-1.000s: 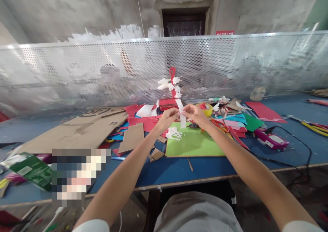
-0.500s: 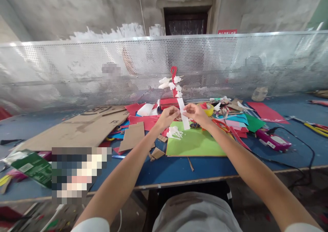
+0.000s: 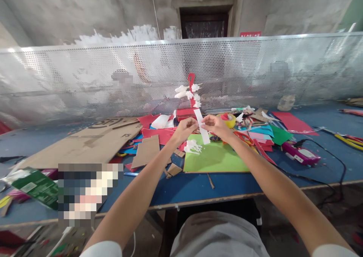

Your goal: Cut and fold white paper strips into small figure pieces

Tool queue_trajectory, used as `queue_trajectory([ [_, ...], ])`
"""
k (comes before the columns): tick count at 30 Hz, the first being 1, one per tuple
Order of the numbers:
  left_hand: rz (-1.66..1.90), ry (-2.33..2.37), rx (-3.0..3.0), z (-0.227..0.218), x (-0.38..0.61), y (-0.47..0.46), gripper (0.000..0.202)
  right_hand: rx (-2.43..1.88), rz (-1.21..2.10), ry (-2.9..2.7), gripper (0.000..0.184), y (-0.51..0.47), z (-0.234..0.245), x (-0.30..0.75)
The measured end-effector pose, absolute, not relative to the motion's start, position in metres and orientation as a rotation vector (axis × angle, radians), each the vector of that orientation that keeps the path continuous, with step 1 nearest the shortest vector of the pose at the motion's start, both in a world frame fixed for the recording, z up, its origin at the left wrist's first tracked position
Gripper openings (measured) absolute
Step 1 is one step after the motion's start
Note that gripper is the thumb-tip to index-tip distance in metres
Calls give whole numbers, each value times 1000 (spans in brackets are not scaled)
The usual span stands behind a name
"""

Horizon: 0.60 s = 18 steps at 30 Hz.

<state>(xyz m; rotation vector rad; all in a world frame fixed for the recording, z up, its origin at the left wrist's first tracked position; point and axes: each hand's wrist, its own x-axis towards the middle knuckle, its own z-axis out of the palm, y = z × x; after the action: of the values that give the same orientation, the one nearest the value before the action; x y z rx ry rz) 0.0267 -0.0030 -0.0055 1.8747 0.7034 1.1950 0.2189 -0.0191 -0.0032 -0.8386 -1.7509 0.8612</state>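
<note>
Both arms are stretched out over the blue worktable (image 3: pixel 198 189). The left hand (image 3: pixel 185 128) and the right hand (image 3: pixel 216 125) meet over the far edge of the flat green paper sheet (image 3: pixel 218 159). Between them is the narrow white paper strip (image 3: pixel 202 126), and compared with a second ago it has swung. It hung nearly straight down then; now it slants, upper end at 11 o'clock, free lower end trailing to 5 o'clock. Over the last half-second it has barely shifted, so the turning looks finished and the hands seem to be working the strip's middle.

Grip: left fingertips are pinched together on the strip's left edge, and right fingertips are pinched on its right edge, so it is clamped from both sides mid-length with both ends free in the air. Directly below, at 7 o'clock from the pinch, a small white frilly paper cutout (image 3: pixel 193 147) lies on the green sheet. Out at 3 o'clock, well apart, sits a pink glue gun (image 3: pixel 300 153).
</note>
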Motion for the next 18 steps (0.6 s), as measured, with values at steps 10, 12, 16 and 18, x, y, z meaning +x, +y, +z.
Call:
queue_trajectory([
  [10,1168,684,1881,-3,28,-9,26,-915,823,-1746,29,-19,-4,218],
  [12,1162,692,1876,-2,28,-10,27,-916,820,-1751,28,-17,-6,218],
  [16,1159,696,1897,-1,28,-11,25,-902,839,-1767,27,-14,-7,218],
  [18,1168,710,1911,-2,28,-10,24,-912,812,-1767,26,-13,-7,218],
])
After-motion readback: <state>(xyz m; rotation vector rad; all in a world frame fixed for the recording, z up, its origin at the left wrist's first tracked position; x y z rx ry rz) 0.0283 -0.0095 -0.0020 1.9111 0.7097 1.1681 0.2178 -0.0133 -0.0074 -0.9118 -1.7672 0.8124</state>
